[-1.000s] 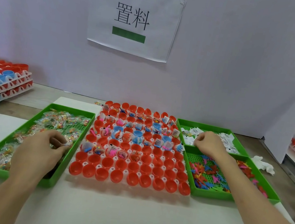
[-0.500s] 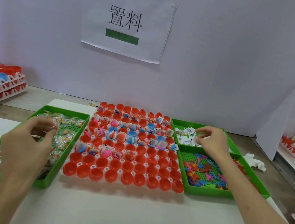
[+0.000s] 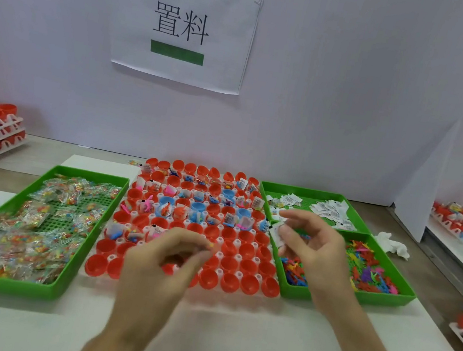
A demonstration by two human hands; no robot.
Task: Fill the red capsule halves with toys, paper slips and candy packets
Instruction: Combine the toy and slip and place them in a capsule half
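Landmark: capsule rack (image 3: 221,255), centre of the bench, holding the red capsule halves (image 3: 231,249).

- Far rows of the rack: halves carry toys and slips. Nearest three rows or so: empty. Judgement: filling runs far to near, somewhat over half done.
- Left hand (image 3: 166,262): over the near-left rows of the rack. Thumb and forefinger closed to a pinch, other fingers curled under. At the tips, something small and clear with a yellow speck, blurred. I take it for a candy packet (image 3: 208,245). Held low over the open halves so it drops straight in.
- Right hand (image 3: 315,250): just off the rack's right edge. Thumb and first fingers pinch a white paper slip (image 3: 276,232); the remaining fingers loosely spread. Slip held by one end so the free end enters a half first.
- Supplies flank the rack, one per hand's reach: candy tray (image 3: 0,288) on its left; slip tray (image 3: 307,191) on its far right; toy tray (image 3: 356,298) on its near right, holding the loose toys (image 3: 367,271).
- Risk: motion blur on my left fingers, so I cannot tell which half they are above.
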